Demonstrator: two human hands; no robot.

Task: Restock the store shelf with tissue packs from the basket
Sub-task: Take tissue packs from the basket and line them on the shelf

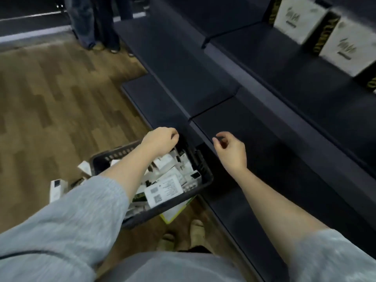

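A dark plastic basket point(204, 169) stands on the wooden floor beside the shelf, filled with several white tissue packs point(165, 189). My left hand point(160, 140) hovers over the basket's far rim with fingers loosely curled and holds nothing. My right hand point(230, 149) hangs over the lowest dark shelf point(254, 127), fingers loosely curled, also holding nothing. On the upper shelf at the top right stand white tissue packs with black and gold sides point(333, 37).
A few white packs point(58, 188) lie on the floor left of the basket. A yellow-green sheet point(173, 213) sticks out under the basket. My feet point(195, 231) are near the shelf base. Other people's legs point(95, 23) stand far back.
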